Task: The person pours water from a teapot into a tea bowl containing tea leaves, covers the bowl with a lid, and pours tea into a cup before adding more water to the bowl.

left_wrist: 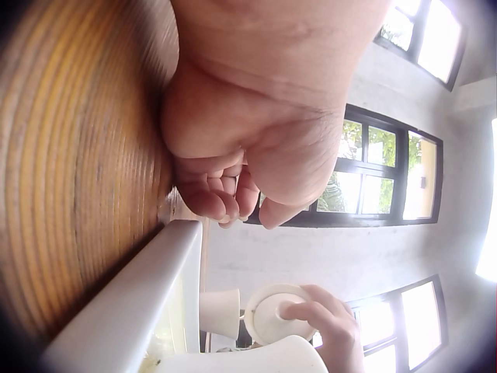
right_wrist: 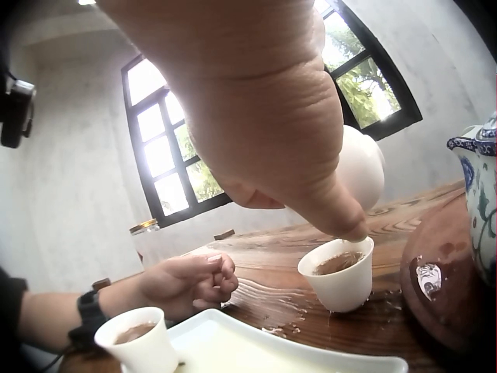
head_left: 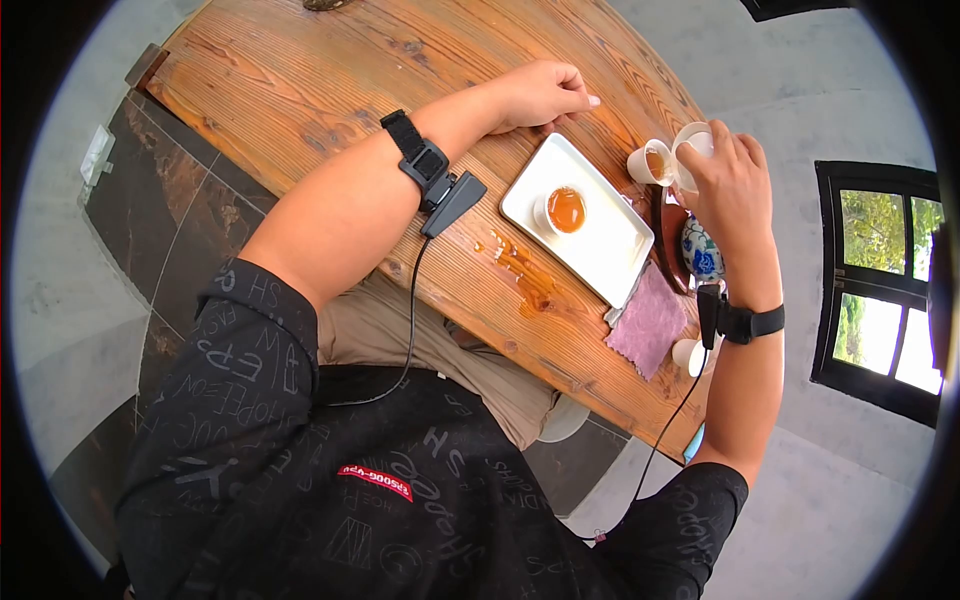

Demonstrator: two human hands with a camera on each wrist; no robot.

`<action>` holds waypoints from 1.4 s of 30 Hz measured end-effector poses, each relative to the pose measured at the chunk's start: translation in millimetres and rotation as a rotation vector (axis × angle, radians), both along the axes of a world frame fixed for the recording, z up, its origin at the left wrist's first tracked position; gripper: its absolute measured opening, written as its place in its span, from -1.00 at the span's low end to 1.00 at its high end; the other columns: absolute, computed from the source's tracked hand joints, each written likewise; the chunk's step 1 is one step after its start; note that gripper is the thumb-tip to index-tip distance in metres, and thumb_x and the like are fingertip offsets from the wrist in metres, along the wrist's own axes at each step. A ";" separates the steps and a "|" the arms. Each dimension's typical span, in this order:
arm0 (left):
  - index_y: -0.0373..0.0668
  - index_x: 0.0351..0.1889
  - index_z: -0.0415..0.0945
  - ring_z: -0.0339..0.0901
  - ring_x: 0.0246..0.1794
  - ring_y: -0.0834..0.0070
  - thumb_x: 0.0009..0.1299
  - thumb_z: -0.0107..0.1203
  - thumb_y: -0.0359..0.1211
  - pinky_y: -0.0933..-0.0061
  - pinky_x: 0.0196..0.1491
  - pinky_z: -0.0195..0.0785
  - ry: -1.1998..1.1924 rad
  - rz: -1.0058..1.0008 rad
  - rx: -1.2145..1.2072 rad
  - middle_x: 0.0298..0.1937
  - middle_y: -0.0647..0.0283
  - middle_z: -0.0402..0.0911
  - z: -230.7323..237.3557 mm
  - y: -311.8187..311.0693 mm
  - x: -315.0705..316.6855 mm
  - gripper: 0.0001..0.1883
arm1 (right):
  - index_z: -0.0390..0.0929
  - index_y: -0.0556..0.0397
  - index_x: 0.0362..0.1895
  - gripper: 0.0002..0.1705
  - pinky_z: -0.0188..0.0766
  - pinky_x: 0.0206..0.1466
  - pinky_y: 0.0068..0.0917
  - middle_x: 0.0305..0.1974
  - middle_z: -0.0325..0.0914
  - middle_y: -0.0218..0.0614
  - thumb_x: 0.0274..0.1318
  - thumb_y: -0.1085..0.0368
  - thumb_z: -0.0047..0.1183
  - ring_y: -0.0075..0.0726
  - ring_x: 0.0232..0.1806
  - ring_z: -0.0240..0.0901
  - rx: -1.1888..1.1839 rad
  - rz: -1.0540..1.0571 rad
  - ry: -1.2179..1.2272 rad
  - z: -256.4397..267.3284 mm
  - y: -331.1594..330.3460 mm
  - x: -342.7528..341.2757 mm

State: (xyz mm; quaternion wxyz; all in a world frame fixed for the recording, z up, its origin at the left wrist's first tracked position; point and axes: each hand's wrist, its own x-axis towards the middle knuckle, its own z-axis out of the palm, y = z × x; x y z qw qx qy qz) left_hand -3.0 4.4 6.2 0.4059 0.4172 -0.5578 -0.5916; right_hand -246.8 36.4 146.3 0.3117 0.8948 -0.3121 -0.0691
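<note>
Left wrist view — right hand's (left_wrist: 332, 322) grip holds a tilted, smooth white lidded bowl (left_wrist: 262, 317) — left hand (left_wrist: 248, 144) loosely curled.

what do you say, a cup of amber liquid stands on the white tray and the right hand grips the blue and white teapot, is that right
Not quite: the right hand grips a white lidded bowl, not the blue and white teapot, as the left wrist view shows. A cup of amber liquid does stand on the white tray.
</note>
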 end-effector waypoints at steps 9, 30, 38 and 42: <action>-0.11 -0.33 0.44 0.39 -0.55 0.68 0.44 0.15 -0.15 0.63 -0.50 0.35 0.008 0.003 0.010 -0.43 0.38 0.53 -0.4 -0.2 -0.3 -0.74 | 0.56 -0.24 -0.21 -0.56 0.33 0.20 -0.23 0.02 0.51 -0.17 -0.32 0.22 0.39 -0.13 -0.05 0.52 -0.106 0.037 -0.039 16.3 -0.3 -3.1; -0.11 -0.33 0.44 0.39 -0.54 0.68 0.44 0.15 -0.13 0.62 -0.49 0.37 0.024 -0.011 -0.001 -0.42 0.38 0.52 -0.6 0.4 1.0 -0.73 | 0.55 -0.28 -0.16 -0.52 0.29 0.25 -0.16 0.07 0.51 -0.08 -0.30 0.38 0.32 -0.14 0.10 0.47 -0.006 -0.011 -0.023 -9.7 0.8 3.9; -0.11 -0.33 0.44 0.38 -0.55 0.69 0.44 0.16 -0.15 0.62 -0.49 0.37 0.012 -0.007 -0.002 -0.42 0.37 0.52 -1.1 -0.5 0.8 -0.74 | 0.58 -0.14 -0.22 -0.52 0.34 0.13 -0.20 0.00 0.55 -0.26 -0.40 0.29 0.40 -0.08 -0.06 0.49 -0.001 -0.201 -0.395 -8.3 16.4 -7.4; -0.11 -0.33 0.44 0.36 -0.55 0.70 0.44 0.16 -0.17 0.64 -0.49 0.36 0.049 -0.013 0.016 -0.42 0.37 0.52 -2.6 -2.2 0.5 -0.75 | 0.56 -0.06 -0.23 -0.53 0.36 0.13 -0.22 0.00 0.55 -0.29 -0.36 0.27 0.43 -0.05 -0.04 0.50 0.023 -0.229 -0.668 -23.1 41.8 -17.6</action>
